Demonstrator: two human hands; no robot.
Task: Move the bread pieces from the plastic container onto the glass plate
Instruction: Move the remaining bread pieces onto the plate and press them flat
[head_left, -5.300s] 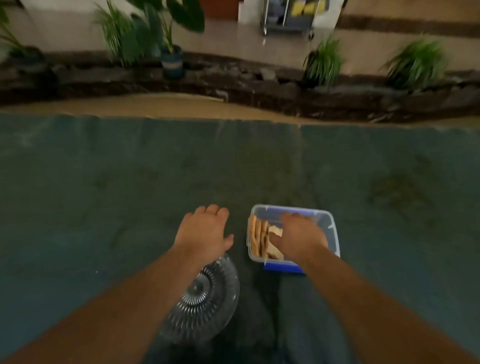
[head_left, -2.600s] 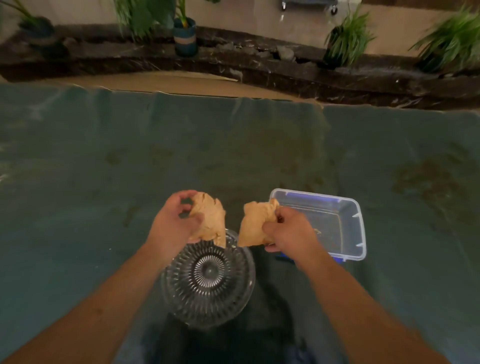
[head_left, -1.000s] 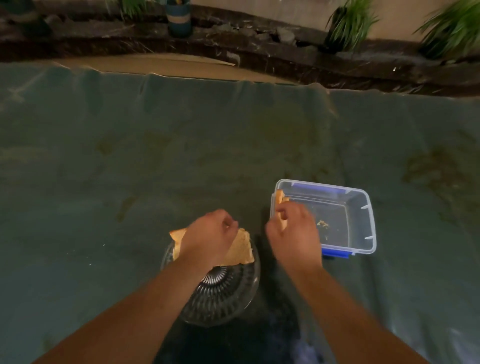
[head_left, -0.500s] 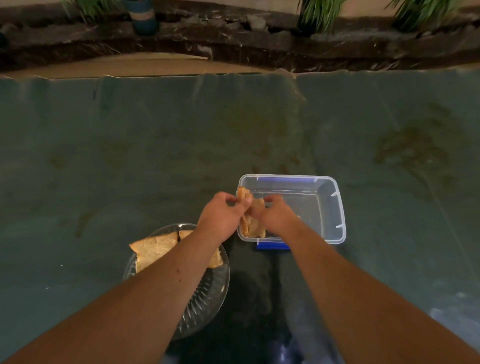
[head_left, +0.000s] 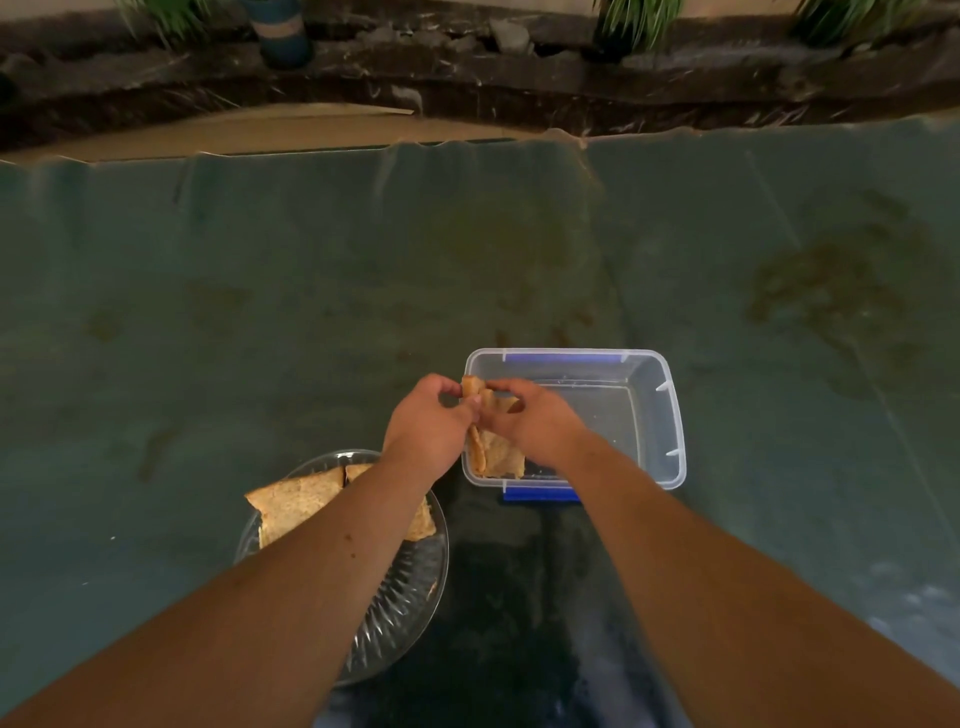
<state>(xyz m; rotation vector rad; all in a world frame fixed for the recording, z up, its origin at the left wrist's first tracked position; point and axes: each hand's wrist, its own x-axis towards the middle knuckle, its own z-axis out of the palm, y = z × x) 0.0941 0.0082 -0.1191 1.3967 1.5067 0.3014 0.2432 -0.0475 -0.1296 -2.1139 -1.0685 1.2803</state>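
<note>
Pinching bread pieces (head_left: 493, 447), both hands (head_left: 428, 431), container's left wall (head_left: 467, 415)

Both bare forearms are reaching forward and converging, wrists angled inward. The left hand (head_left: 423, 434) is curling knuckles-up, its fingers pinching together at the tips. The right hand (head_left: 535, 426) is meeting it fingertip to fingertip, its fingers bent and closing on the bread pieces (head_left: 493, 452) between them.

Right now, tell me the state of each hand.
Left hand: closed, pinching the bread pieces at the plastic container's left end.
Right hand: closed on the same bread pieces.
</note>
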